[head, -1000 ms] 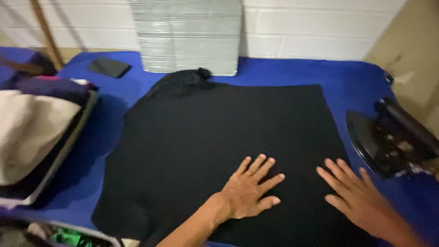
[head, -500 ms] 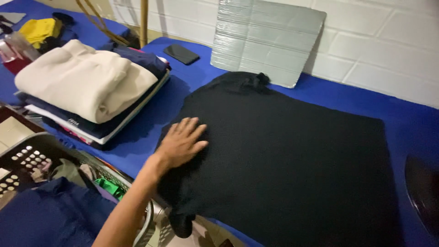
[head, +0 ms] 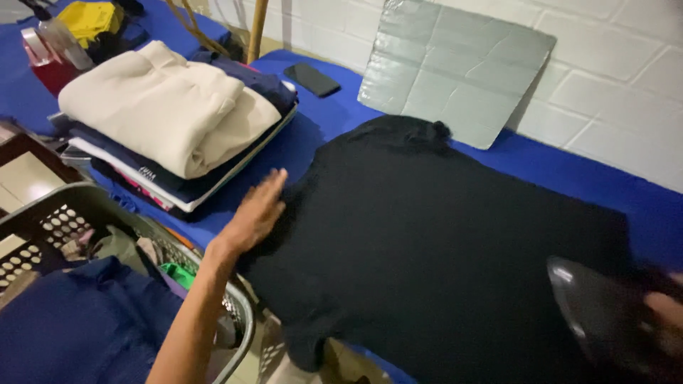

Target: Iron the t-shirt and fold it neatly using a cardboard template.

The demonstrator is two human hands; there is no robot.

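A black garment [head: 441,242] lies spread flat on a blue-covered table [head: 569,178]. My left hand [head: 255,215] rests flat with fingers together on the garment's left edge, at the sleeve. At the lower right, my right hand [head: 665,313] is blurred and grips the handle of a dark iron [head: 594,316] that sits on the garment's right side.
A stack of folded clothes [head: 171,121], cream on top, sits at the left. A grey laundry basket [head: 78,213] with clothes stands below it. A black phone [head: 311,79] lies near a silver foil-covered board [head: 455,67] leaning on the white brick wall.
My left hand slid from the garment's lower left up to its left edge. The iron, held by my right hand, has come onto the garment at the right. The view shifted left.
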